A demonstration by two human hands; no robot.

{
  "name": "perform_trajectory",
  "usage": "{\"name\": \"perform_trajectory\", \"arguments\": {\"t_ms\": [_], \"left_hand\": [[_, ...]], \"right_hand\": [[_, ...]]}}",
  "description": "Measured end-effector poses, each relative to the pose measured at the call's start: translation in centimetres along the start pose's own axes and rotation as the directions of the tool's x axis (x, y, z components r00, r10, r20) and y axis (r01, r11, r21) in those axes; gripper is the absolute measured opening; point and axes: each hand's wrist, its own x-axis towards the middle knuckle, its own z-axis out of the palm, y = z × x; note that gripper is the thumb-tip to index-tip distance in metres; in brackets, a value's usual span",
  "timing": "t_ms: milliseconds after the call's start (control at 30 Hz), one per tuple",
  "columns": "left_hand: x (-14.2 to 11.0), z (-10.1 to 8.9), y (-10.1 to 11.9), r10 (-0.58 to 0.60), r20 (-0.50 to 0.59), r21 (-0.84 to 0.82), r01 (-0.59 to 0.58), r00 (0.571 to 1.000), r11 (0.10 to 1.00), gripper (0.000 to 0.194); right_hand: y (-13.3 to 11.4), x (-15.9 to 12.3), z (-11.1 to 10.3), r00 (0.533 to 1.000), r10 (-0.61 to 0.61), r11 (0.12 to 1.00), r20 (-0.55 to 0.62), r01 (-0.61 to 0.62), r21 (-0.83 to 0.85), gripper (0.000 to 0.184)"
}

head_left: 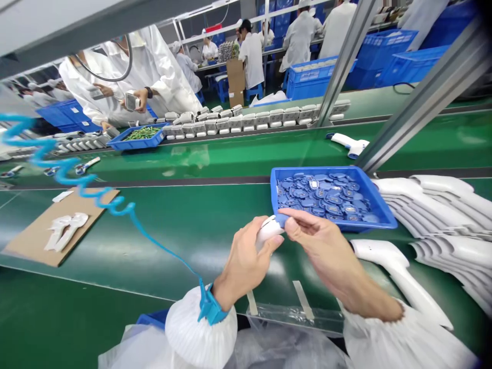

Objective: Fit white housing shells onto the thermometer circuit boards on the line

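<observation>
My left hand (246, 259) is closed around a white plastic housing (268, 231), held above the green bench. At the housing's right end, my right hand (328, 251) pinches a small blue plastic piece (282, 220) between thumb and fingers, touching the white part. Whether the blue piece is seated in it, I cannot tell. Just beyond my hands stands a blue bin (273, 190) filled with similar blue pieces (326, 195). A white gun-shaped shell (400, 269) lies by my right forearm. A blue strap (212, 306) circles my left wrist.
Nested white shells (453, 205) are stacked at the right. A coiled blue cord (69, 169) runs to my wrist strap. White pieces (67, 230) lie on a cardboard sheet (26, 230). A metal post (415, 107) rises beyond the bin; co-workers handle devices across the green belt (230, 161).
</observation>
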Motion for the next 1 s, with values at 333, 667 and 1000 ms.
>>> {"name": "perform_trajectory", "arguments": {"t_ms": [333, 667, 1000], "left_hand": [[-0.8, -0.5, -0.6, -0.01, 0.031, -0.101, 0.013, 0.999, 0.995, 0.031], [-0.6, -0.3, -2.1, 0.251, 0.069, 0.376, -0.258, 0.966, 0.89, 0.027], [-1.1, 2.2, -3.9, 0.105, -0.361, 0.327, 0.02, 0.927, 0.945, 0.045]], "right_hand": [[0.1, -0.4, 0.6, 0.995, -0.042, 0.985, -0.092, 0.026, -0.168, 0.046], [1.0, -1.3, -0.4, 0.862, -0.441, 0.653, 0.249, 0.499, -0.57, 0.024], [4.0, -4.9, -2.4, 0.936, -0.146, 0.63, 0.322, 0.339, -0.699, 0.024]]}}
